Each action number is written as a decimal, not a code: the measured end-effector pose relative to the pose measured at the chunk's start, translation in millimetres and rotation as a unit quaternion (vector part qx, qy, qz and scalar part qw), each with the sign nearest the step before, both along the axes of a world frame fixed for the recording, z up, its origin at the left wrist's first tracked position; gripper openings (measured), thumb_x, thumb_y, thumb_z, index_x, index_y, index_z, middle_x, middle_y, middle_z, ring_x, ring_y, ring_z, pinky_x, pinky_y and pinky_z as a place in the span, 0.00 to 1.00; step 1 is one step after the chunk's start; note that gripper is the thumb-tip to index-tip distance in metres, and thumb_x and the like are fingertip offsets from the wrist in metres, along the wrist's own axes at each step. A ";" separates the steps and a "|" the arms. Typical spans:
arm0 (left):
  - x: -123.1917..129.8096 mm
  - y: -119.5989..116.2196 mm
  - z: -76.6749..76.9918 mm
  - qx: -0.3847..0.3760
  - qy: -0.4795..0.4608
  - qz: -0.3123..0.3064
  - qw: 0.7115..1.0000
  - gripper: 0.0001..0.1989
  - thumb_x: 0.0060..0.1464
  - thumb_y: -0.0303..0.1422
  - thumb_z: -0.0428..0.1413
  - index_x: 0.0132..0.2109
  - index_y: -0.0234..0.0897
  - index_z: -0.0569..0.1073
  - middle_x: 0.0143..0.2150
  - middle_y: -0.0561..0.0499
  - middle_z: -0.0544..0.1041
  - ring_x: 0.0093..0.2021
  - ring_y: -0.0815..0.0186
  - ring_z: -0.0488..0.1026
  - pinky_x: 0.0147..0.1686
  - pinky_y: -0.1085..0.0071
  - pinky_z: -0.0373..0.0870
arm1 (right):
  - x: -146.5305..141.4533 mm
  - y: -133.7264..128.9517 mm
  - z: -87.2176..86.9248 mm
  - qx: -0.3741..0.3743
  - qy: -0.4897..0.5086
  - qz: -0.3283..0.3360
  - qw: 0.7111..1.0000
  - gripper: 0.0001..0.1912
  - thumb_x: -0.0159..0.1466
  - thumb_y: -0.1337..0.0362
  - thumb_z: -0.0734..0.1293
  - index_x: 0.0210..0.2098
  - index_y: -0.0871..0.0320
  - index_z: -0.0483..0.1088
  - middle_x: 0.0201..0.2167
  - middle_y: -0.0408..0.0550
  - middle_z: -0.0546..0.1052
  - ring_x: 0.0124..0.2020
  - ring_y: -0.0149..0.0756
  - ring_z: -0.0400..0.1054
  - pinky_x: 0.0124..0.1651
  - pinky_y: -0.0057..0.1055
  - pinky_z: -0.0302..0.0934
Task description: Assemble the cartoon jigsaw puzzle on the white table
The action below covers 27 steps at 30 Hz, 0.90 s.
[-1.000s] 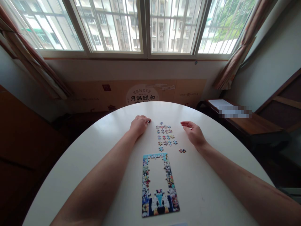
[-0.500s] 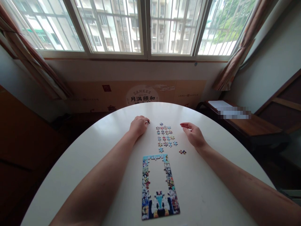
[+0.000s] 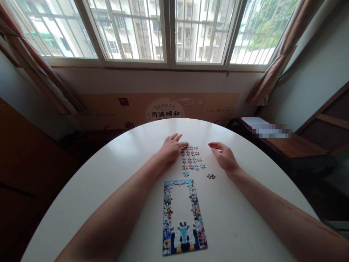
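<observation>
My left hand is palm down at the far left corner of a group of loose jigsaw pieces. Its fingers are spread, and one digit reaches over the topmost piece, seeming to touch it. Whether anything lies beneath the hand is hidden. Right of the group, my right hand rests on its side, loosely curved with a gap inside and holding nothing. Closer to me lies a partly filled jigsaw puzzle, with a colourful border and a blue-and-white cartoon face at its near end. A few joined pieces lie apart near my right wrist.
Everything lies on a round white table. Beyond its far edge, a printed tan cardboard panel stands under the barred windows. A wooden bench with papers is at the right, and curtains hang at both sides.
My left hand has moved right to the top of the loose pieces, and its fingers have spread. The small dark piece it pinched no longer shows. My right hand has stayed put.
</observation>
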<state>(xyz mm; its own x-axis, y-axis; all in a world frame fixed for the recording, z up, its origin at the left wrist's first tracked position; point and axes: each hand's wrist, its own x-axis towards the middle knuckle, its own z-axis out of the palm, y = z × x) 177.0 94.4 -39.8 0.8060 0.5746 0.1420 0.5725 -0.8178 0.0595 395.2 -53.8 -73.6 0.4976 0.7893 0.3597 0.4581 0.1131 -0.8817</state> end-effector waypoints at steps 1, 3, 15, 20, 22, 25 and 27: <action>-0.7 1.0 0.0 0.003 -0.003 0.007 1.000 0.23 0.62 0.29 0.51 0.61 0.57 0.74 0.73 0.51 0.59 0.73 0.49 0.50 0.67 0.46 0.50 | -0.3 -0.1 0.2 0.000 0.000 0.000 1.000 0.14 0.60 0.59 0.65 0.41 0.55 0.78 0.44 0.51 0.82 0.47 0.45 0.73 0.56 0.45 0.64; -2.0 2.2 0.5 0.016 -0.015 0.021 1.000 0.22 0.63 0.30 0.51 0.59 0.53 0.75 0.72 0.48 0.61 0.73 0.50 0.51 0.67 0.46 0.50 | -0.8 -0.2 0.6 0.000 -0.001 -0.002 1.000 0.14 0.60 0.59 0.65 0.41 0.55 0.78 0.44 0.51 0.82 0.47 0.45 0.73 0.56 0.45 0.64; -13.6 6.4 24.8 0.035 -0.021 -0.026 0.999 0.15 0.54 0.23 0.54 0.37 0.45 0.83 0.50 0.49 0.82 0.58 0.56 0.70 0.62 0.55 0.57 | 0.0 0.0 0.0 0.002 0.001 -0.006 1.000 0.14 0.59 0.59 0.65 0.41 0.55 0.78 0.44 0.50 0.82 0.47 0.45 0.74 0.56 0.45 0.64; -12.7 -0.3 38.0 0.012 0.029 -0.012 0.999 0.13 0.51 0.23 0.56 0.34 0.45 0.83 0.36 0.48 0.83 0.46 0.56 0.75 0.59 0.56 0.57 | 1.8 2.2 -0.1 0.003 -0.001 -0.020 1.000 0.14 0.59 0.59 0.65 0.40 0.56 0.78 0.42 0.51 0.82 0.45 0.45 0.74 0.55 0.44 0.65; -12.0 -5.8 43.2 0.003 0.051 0.004 0.999 0.13 0.49 0.22 0.56 0.33 0.45 0.82 0.36 0.48 0.83 0.45 0.56 0.75 0.58 0.56 0.58 | 3.0 3.8 -1.2 0.004 -0.005 -0.028 1.000 0.14 0.59 0.60 0.64 0.40 0.56 0.78 0.42 0.51 0.82 0.45 0.44 0.74 0.54 0.43 0.66; -11.3 -16.3 51.8 -0.011 0.090 0.029 0.995 0.14 0.48 0.22 0.58 0.37 0.46 0.82 0.39 0.47 0.83 0.46 0.55 0.75 0.54 0.59 0.63 | 4.9 5.6 -3.2 0.004 -0.015 -0.036 0.999 0.15 0.59 0.60 0.64 0.40 0.56 0.78 0.42 0.51 0.82 0.45 0.43 0.74 0.54 0.42 0.66; -10.6 -24.4 58.2 -0.023 0.120 0.047 0.991 0.15 0.47 0.23 0.59 0.40 0.45 0.83 0.41 0.46 0.83 0.44 0.54 0.76 0.49 0.60 0.67 | 6.0 6.1 -4.0 0.003 -0.021 -0.043 0.999 0.15 0.58 0.60 0.63 0.40 0.57 0.78 0.41 0.51 0.82 0.44 0.43 0.75 0.53 0.42 0.66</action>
